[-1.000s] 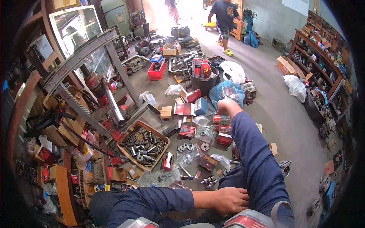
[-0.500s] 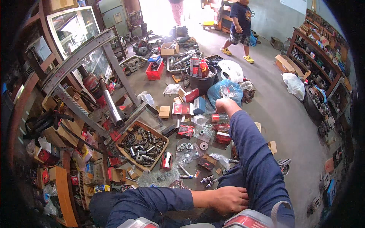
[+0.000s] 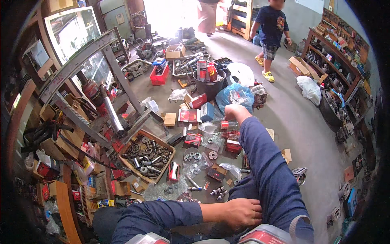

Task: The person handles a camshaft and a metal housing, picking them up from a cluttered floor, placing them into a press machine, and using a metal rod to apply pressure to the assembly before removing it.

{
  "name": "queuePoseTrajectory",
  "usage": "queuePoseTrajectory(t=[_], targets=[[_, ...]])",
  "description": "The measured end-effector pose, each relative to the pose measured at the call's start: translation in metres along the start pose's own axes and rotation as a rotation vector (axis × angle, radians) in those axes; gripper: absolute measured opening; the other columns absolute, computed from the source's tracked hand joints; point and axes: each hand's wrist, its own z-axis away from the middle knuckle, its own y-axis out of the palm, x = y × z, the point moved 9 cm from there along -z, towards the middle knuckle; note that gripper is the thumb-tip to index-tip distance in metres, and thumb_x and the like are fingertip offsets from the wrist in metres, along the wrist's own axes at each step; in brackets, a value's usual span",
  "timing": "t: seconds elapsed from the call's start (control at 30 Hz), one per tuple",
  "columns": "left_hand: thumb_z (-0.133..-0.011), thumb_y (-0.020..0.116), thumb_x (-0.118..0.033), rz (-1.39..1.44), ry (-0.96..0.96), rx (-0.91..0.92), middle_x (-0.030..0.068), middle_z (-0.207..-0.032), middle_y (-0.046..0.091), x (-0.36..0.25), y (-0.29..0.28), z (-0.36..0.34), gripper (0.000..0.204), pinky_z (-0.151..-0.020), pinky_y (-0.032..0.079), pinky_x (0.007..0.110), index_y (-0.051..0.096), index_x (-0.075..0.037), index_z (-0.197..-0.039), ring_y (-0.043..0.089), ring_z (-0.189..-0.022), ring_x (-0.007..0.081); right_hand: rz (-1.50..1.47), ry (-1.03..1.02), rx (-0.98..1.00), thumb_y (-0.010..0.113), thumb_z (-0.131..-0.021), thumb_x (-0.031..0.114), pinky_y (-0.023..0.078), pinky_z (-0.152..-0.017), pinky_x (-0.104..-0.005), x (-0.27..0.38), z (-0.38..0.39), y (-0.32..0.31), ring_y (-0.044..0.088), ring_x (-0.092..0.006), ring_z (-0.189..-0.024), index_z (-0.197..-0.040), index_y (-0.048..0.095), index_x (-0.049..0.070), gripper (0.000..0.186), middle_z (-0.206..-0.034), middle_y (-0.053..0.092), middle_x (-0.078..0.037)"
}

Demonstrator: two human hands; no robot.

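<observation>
My right hand reaches forward at the edge of a crumpled blue plastic bag. Its fingers point away from me and are hidden behind the back of the hand. Just beyond them a clear plastic packet lies against the bag; whether I grip it does not show. Close below the hand is a clear container with red on it. My left hand rests palm down against my right leg, fingers laid loosely over the dark cloth, with nothing seen in it.
A wooden tray of metal parts stands left, beside a grey metal frame. Bearings, small boxes and shafts lie before me. Behind the bag stands a black bucket. A person in yellow shoes walks at the far right.
The whole view has shifted slightly. The person in yellow shoes has moved to the right, and the person at the bright doorway stands further right. My hands keep nearly the same places.
</observation>
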Motion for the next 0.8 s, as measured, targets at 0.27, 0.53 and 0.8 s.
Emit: queuePoseTrajectory(t=[0.27, 0.53, 0.8], targets=[[-0.066, 0.060, -0.027, 0.009, -0.005, -0.044, 0.0095, -0.085, 0.061, -0.001, -0.003, -0.001, 0.036, -0.073, 0.045, 0.038, 0.061, -0.002, -0.092, 0.058, -0.083, 0.0262, 0.000, -0.017, -0.010, 0.071, -0.074, 0.024, 0.054, -0.079, -0.0384, 0.002, 0.001, 0.000, 0.068, -0.0308, -0.094, -0.097, 0.073, 0.009, 0.028, -0.101, 0.070, -0.015], [-0.067, 0.058, -0.027, 0.018, -0.012, -0.022, 0.0094, -0.088, 0.062, 0.000, -0.001, 0.001, 0.035, -0.073, 0.045, 0.037, 0.060, -0.002, -0.091, 0.059, -0.084, 0.0252, -0.079, -0.069, -0.113, 0.070, -0.074, 0.021, 0.054, -0.076, -0.0391, -0.007, -0.009, 0.007, 0.068, -0.0308, -0.091, -0.095, 0.073, 0.008, 0.024, -0.098, 0.070, -0.016], [-0.067, 0.059, -0.028, 0.015, -0.008, 0.001, 0.0078, -0.089, 0.062, 0.000, -0.001, -0.001, 0.037, -0.073, 0.044, 0.035, 0.061, -0.003, -0.095, 0.059, -0.084, 0.0237, 0.015, -0.011, 0.011, 0.069, -0.074, 0.020, 0.053, -0.077, -0.0397, 0.001, 0.002, -0.001, 0.067, -0.0312, -0.093, -0.097, 0.073, 0.007, 0.026, -0.100, 0.070, -0.016]])
